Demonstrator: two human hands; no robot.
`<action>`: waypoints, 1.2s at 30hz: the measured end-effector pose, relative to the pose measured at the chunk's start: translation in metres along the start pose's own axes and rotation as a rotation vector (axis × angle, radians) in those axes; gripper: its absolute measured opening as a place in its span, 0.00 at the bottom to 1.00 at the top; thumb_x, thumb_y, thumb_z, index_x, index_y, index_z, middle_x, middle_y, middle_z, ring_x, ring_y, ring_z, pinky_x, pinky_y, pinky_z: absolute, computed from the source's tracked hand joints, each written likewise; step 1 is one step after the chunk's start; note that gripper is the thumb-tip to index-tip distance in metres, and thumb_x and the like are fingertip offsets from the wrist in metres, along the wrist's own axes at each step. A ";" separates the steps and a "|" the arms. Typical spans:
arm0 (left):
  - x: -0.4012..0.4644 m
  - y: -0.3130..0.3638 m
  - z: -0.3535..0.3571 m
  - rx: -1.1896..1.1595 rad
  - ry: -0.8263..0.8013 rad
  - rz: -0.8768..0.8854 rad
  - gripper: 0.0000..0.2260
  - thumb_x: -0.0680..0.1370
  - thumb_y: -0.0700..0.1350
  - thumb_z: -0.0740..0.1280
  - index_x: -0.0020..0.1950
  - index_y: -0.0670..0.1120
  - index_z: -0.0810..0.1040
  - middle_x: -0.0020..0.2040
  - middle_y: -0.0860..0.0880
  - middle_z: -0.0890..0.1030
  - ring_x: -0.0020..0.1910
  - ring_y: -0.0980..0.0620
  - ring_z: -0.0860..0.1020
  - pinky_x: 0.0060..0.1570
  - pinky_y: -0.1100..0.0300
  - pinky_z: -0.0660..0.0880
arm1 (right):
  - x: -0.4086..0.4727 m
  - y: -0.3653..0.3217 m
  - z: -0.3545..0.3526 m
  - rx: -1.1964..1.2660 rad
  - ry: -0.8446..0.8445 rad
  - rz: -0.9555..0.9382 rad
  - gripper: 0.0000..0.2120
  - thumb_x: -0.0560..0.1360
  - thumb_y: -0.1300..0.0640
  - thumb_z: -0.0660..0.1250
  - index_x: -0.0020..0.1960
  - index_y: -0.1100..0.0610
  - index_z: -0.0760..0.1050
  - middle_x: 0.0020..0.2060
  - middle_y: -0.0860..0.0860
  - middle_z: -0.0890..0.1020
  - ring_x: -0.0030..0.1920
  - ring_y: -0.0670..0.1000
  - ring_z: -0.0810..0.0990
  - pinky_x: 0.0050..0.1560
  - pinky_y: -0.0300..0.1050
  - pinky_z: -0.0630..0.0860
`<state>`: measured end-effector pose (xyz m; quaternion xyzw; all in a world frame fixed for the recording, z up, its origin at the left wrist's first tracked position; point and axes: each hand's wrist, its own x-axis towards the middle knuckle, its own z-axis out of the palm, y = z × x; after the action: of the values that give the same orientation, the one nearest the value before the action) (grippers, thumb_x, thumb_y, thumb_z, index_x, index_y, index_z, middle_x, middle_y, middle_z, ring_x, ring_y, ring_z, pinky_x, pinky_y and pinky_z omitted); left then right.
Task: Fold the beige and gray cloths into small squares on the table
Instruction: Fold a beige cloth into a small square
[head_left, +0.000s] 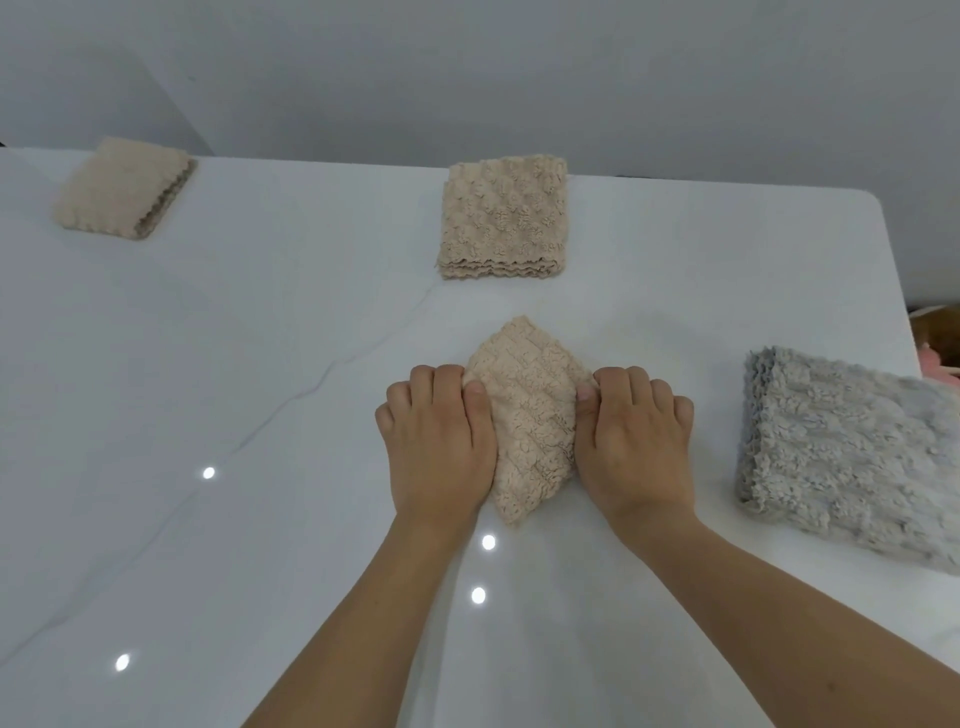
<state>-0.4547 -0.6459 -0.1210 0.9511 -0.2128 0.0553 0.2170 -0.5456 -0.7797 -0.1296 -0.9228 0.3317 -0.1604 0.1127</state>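
Observation:
A small folded beige cloth (530, 410) lies on the white table (260, 364), turned like a diamond. My left hand (441, 441) grips its left side, thumb on top and fingers curled at the edge. My right hand (634, 441) holds its right side the same way. Behind it rests a folded beige cloth (503, 218) with a bubbly texture, squared up. Another folded beige cloth (124, 187) sits at the far left. A folded gray cloth (852, 457) lies at the right, near the table edge.
The table's right edge (898, 291) curves close to the gray cloth. A gray wall rises behind the table. Beyond the right edge some pink and brown objects (940, 338) show. Bright lamp reflections dot the glossy top.

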 end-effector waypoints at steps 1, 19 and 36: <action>0.000 0.000 0.000 -0.013 0.003 -0.002 0.11 0.82 0.49 0.53 0.51 0.48 0.74 0.47 0.51 0.73 0.45 0.49 0.67 0.47 0.54 0.63 | 0.000 0.000 0.000 0.000 -0.004 -0.001 0.13 0.81 0.51 0.50 0.47 0.56 0.70 0.40 0.52 0.73 0.41 0.56 0.69 0.46 0.51 0.61; 0.006 0.001 0.003 0.070 0.014 0.036 0.11 0.81 0.48 0.54 0.49 0.44 0.73 0.45 0.47 0.75 0.43 0.45 0.71 0.44 0.51 0.65 | 0.005 0.004 -0.001 0.030 0.000 -0.060 0.13 0.81 0.51 0.52 0.51 0.57 0.71 0.44 0.54 0.75 0.46 0.58 0.71 0.51 0.54 0.62; -0.087 -0.037 -0.068 -0.259 -0.436 -0.212 0.09 0.78 0.50 0.60 0.41 0.47 0.68 0.36 0.52 0.72 0.36 0.49 0.71 0.38 0.54 0.66 | -0.046 0.009 -0.020 0.165 -0.186 -0.338 0.19 0.81 0.42 0.52 0.55 0.53 0.75 0.49 0.50 0.77 0.51 0.55 0.72 0.59 0.52 0.62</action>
<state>-0.5188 -0.5530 -0.0912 0.9219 -0.1590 -0.2013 0.2905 -0.5918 -0.7589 -0.1245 -0.9638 0.1460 -0.1178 0.1894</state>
